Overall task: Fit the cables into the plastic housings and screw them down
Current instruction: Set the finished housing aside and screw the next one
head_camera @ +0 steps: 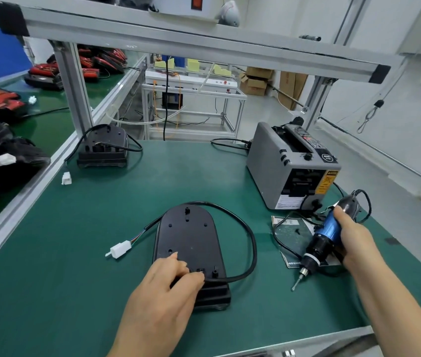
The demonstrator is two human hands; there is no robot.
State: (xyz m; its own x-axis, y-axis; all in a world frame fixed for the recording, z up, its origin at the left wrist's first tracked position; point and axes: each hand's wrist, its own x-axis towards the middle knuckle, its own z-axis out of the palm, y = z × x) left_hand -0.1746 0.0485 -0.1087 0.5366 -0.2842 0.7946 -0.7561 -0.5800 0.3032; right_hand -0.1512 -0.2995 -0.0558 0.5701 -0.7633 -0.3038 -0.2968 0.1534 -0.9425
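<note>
So the housing (188, 235) is lying flat in the middle of the green mat (127, 318), back side up, rounded end pointing away and the chunky stepped end towards the person. You can see a bunch of screw holes and little posts on it.

The cable (251, 243) comes out at the near end, loops wide round the right side, goes over the far end and drops down the left. It ends in a white plug (121, 249) on the mat, just left of the housing, with coloured wires showing behind it.

The left hand (168, 287) sits on the near end of the housing. Its fingers are curled, and thumb and forefinger pinch the cable right where it goes into the plastic. There's a tiny shiny bit by the fingertips, but I can't tell what it is.

The right hand (353, 235) is wrapped tight round the blue body of a powered screwdriver (325, 235), off to the right and well apart from the housing. It's tilted, with the bit pointing down and left, tip close to the mat. Under it is a dark card (291, 228) with a small screw lying on it.

Behind that is a grey tape dispenser (291, 166). At the far left corner is a second housing (103, 148) with its own cable looped over it.
</note>
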